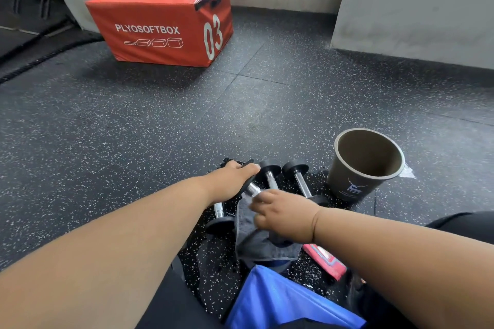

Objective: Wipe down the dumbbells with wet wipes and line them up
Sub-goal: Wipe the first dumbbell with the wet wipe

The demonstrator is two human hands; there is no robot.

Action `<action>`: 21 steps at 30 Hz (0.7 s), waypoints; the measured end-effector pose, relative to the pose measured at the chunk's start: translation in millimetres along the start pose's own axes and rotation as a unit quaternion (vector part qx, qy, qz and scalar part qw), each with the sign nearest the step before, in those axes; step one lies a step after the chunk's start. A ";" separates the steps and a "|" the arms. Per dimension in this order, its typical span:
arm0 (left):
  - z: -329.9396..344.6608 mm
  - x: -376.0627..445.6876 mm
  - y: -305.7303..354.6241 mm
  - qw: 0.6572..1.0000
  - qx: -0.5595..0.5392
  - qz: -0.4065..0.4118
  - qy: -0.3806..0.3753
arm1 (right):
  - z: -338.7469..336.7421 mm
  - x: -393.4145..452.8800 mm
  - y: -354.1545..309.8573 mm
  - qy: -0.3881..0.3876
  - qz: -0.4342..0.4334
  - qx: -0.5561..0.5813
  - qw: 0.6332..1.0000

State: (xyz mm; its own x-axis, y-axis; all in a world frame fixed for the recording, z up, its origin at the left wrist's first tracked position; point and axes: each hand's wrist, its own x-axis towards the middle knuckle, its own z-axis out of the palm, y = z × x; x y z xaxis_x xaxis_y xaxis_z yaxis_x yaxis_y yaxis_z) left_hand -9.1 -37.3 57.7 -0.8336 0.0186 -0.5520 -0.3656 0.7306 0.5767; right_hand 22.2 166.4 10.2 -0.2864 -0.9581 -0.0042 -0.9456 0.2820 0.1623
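Under the left hand (235,179) fingers, a dumbbell (254,189) head; right hand (283,218) wiping.

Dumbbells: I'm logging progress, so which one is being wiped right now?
The second dumbbell from the left: the left hand grips its far end while the right hand holds a grey cloth on its handle.

Orange box (160,21) — speckled black floor (107,128)

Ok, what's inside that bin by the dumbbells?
The bin shows only bare brown inner wall; nothing visible inside. Its bottom is hidden by the near rim, so anything lying there cannot be seen.
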 end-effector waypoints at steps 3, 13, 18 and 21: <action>-1.2 -1.6 0.4 1.000 -0.005 -0.004 0.002 | -5.6 -6.9 8.3 -0.037 0.019 -0.029 0.999; -2.9 -2.5 2.9 1.000 0.004 -0.002 -0.016 | -30.3 -6.7 6.5 -0.210 0.104 0.093 0.968; -3.4 -1.7 1.3 1.000 0.004 -0.005 -0.018 | -37.6 -9.2 16.7 -0.176 0.175 0.186 0.951; -3.0 -1.2 0.1 1.000 0.007 -0.010 -0.015 | -40.7 -9.7 19.3 0.018 0.189 0.235 0.953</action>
State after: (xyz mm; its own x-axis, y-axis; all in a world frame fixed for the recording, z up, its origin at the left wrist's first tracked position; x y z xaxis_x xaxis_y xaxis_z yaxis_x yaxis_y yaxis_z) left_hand -9.4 -39.4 60.2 -0.8138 0.0245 -0.5807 -0.3751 0.7411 0.5569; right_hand 13.0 179.1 53.5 -0.6229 -0.7823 0.0029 -0.7433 0.5907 -0.3139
